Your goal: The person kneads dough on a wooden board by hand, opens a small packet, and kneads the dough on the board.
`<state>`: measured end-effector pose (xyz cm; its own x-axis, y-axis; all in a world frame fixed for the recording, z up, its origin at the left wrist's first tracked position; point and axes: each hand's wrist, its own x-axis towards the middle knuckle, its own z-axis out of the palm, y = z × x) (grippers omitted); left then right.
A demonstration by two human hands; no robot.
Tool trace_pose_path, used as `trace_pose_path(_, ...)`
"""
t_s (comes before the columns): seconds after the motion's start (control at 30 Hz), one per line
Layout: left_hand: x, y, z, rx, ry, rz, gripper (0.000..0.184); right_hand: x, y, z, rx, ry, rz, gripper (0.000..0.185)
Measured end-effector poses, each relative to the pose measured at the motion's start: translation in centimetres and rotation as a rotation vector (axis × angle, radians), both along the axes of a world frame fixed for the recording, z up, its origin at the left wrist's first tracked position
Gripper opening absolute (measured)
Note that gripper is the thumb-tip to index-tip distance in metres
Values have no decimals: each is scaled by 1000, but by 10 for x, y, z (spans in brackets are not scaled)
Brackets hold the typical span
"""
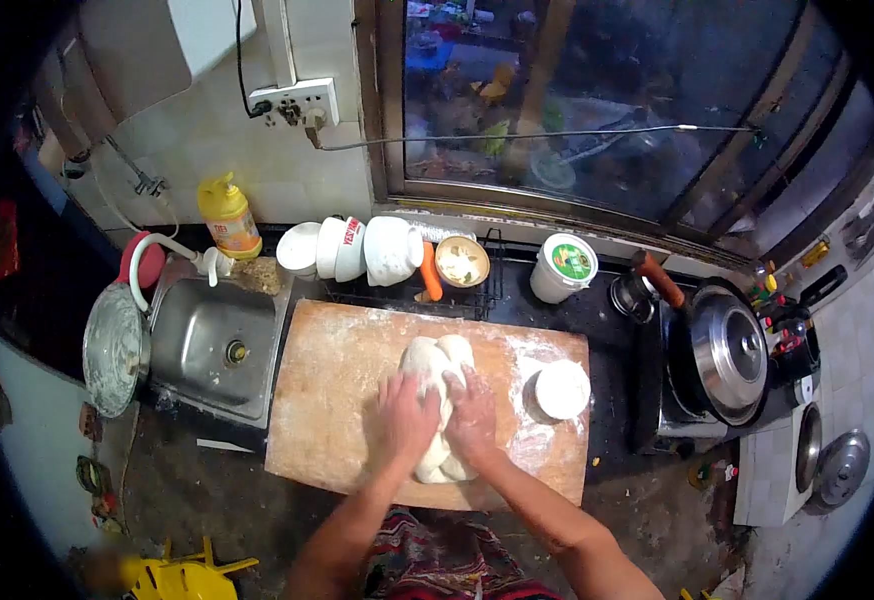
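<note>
A large, pale lump of dough (423, 357) lies lengthwise on a floured wooden board (327, 400), with a fold running down its middle. My left hand (407, 418) presses on its left side, fingers bent onto the surface. Opposite it, my right hand (471, 418) grips the right side, its fingers closed over the folded edge. The palms and the underside of the dough are hidden. On the board's right part, amid scattered flour, stands a white bowl (563, 389).
Left of the board is a steel sink (197, 340) with a floury basin (117, 350) at its edge. Behind stand white bowls (392, 250), a carrot (431, 272) and a white tub (563, 268). A lidded pot (725, 350) sits on the stove at right.
</note>
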<state>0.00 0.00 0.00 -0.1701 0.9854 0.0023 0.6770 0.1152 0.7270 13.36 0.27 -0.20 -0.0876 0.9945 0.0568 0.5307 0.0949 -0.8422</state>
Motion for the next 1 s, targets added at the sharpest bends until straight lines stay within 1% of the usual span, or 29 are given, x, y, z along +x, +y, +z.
trace_pose_path(0.03,-4,20,23,135,220,17,52,-10,-2,-10,186,-227,53,38)
trace_pose_path(0.07,-9,35,35,274,436,34,51,-19,-2,-17,375,-459,102,36)
trace_pose_path(0.1,5,53,15,90,302,-33,52,-2,3,-25,303,-523,121,39)
trace_pose_path(0.13,-13,91,10,2,261,-92,53,-23,30,-26,328,-500,101,43)
trace_pose_path(0.17,-16,109,-2,-125,186,-154,55,-26,39,-26,315,-508,98,46)
trace_pose_path(0.27,-34,129,-26,-123,162,-141,56,-40,61,-33,353,-477,34,41)
trace_pose_path(0.33,-36,136,-24,-166,128,-128,55,-41,75,-35,394,-471,0,36)
trace_pose_path(0.4,-35,148,-16,-237,111,-113,53,-40,90,-38,422,-416,-22,35)
trace_pose_path(0.47,-40,152,-33,-168,119,-121,51,-41,93,-33,438,-383,-27,35)
trace_pose_path(0.5,-40,150,-27,-132,121,-123,50,-37,87,-31,378,-304,4,33)
trace_pose_path(0.53,-37,141,-21,-143,126,-107,42,-30,81,-28,318,-226,36,31)
trace_pose_path(0.57,-33,128,-14,-122,124,-106,40,-22,78,-24,262,-146,68,30)
trace_pose_path(0.6,-27,107,0,-99,123,-102,37,-13,76,-21,-1,131,-53,27)
trace_pose_path(0.63,-20,80,10,-86,124,-97,35,1,70,-12,-70,217,-79,26)
trace_pose_path(0.7,4,25,15,201,312,-222,30,25,64,6,-208,388,-123,25)
trace_pose_path(0.77,25,-31,11,397,533,-289,27,24,51,13,68,13,55,31)
trace_pose_path(0.83,31,-73,34,440,348,-290,26,15,41,29,353,-361,229,39)
trace_pose_path(0.87,34,-90,40,456,254,-288,26,13,26,44,85,-563,466,46)
trace_pose_path(0.97,29,-111,3,507,39,15,24,18,-24,39,213,-497,427,45)
trace_pose_path(1.0,26,-110,5,468,152,64,32,22,-37,36,283,-490,389,45)
